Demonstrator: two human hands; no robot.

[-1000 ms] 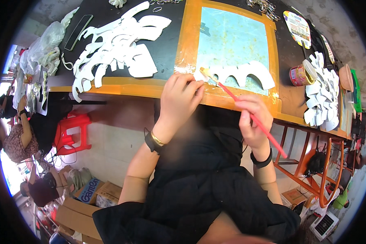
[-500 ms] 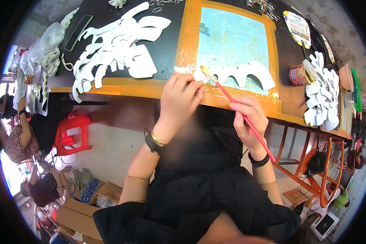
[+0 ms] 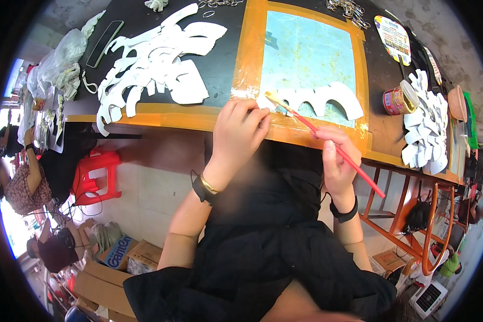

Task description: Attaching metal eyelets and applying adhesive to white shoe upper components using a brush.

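Head view: a flat white strip with arched cut-outs (image 3: pixel 335 96) is lying between 1 and 2 o'clock of centre, on a pale blue rectangular sheet (image 3: pixel 308 48) edged with glossy amber tape (image 3: pixel 247 59).
Left hand (image 3: pixel 240 124): at 12 o'clock, it is curling its fingers by the strip's left end; whether they are pinching or merely pressing, I cannot tell.
Right hand (image 3: pixel 338 155): at 3 o'clock, it is grasping a slim red-handled brush with yellowish bristles (image 3: pixel 306 122).
Brush angle: bristles are pointing between 10 and 11 o'clock, over that end; contact is not showing clearly.
Brushwork: light, trailing strokes are probably serving best.
Steadying: left fingertips are likely needing firm pressure, clear of wet bristles.
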